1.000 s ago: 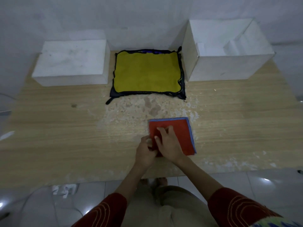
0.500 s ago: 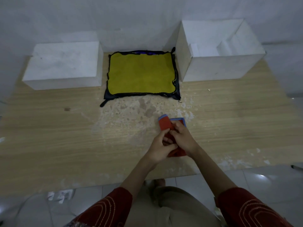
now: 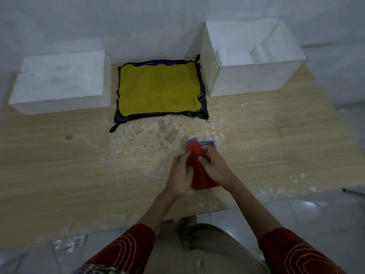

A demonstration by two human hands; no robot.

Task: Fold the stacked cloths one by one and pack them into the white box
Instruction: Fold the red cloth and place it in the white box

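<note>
Fingers (image 3: pixel 185 157) of left hand (image 3: pixel 180 175) and right hand (image 3: pixel 216 168) pinched on red cloth (image 3: pixel 198 175) near desk (image 3: pixel 79 165) front edge, long axis front-to-back, blue-trimmed end farthest.

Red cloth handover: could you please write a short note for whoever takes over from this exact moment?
Hands: the left hand grips the red cloth at its left side; the right hand grips it from the right, at the near part of the table.
Things: the stack of cloths, yellow on top, lies at the back between the closed white box and the open white box; no cloth shows in the open one.
Done: red cloth partly folded.
Left: finish this fold, pack it, then fold and pack the stack.
</note>
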